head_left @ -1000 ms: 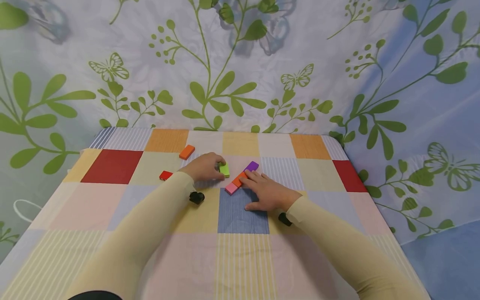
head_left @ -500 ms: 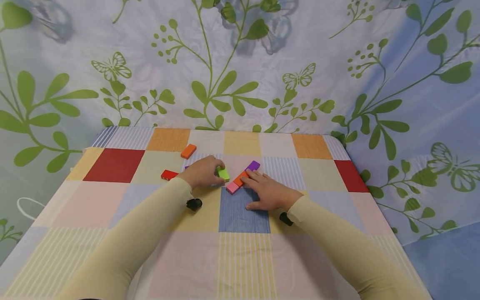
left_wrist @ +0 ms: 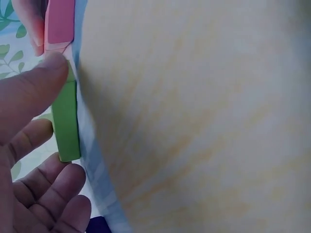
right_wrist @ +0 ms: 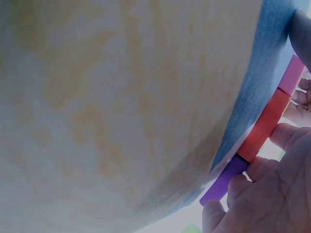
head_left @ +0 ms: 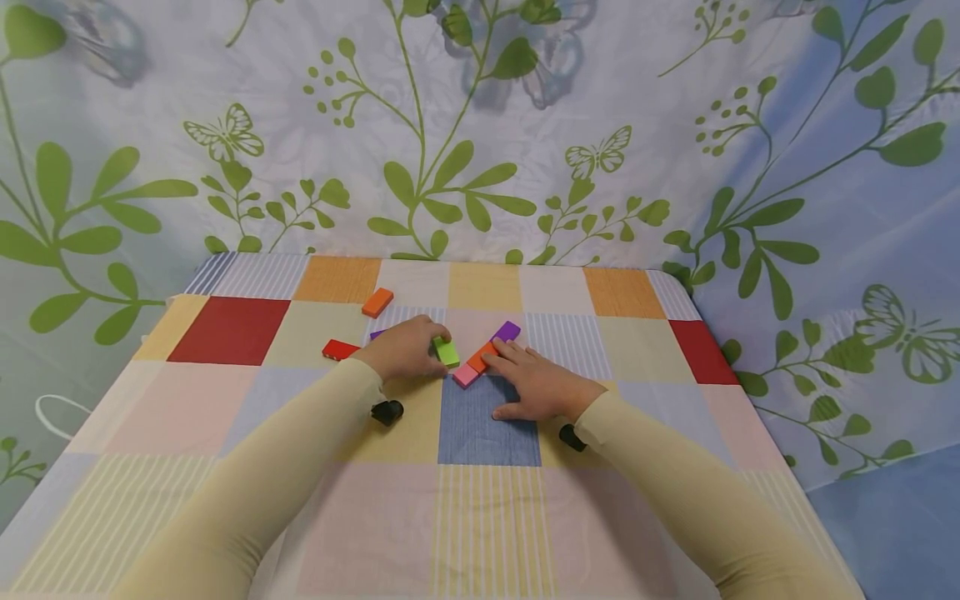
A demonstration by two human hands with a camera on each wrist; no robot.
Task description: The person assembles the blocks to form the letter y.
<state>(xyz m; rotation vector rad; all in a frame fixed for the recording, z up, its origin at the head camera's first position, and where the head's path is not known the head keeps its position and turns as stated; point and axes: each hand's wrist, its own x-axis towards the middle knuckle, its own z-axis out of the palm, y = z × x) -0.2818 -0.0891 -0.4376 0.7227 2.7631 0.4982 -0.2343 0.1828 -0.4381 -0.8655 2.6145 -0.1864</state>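
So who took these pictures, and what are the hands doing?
No robot here: these are a person's left hand and right hand, both bare. The wide picture comes from a camera worn on the head, looking down; the close ones come from each wrist. On the table, the left hand pinches a green block. The right hand touches a row: pink block, orange block, purple block. Farther left lie a red block, another orange block and a second purple block, mostly hidden.
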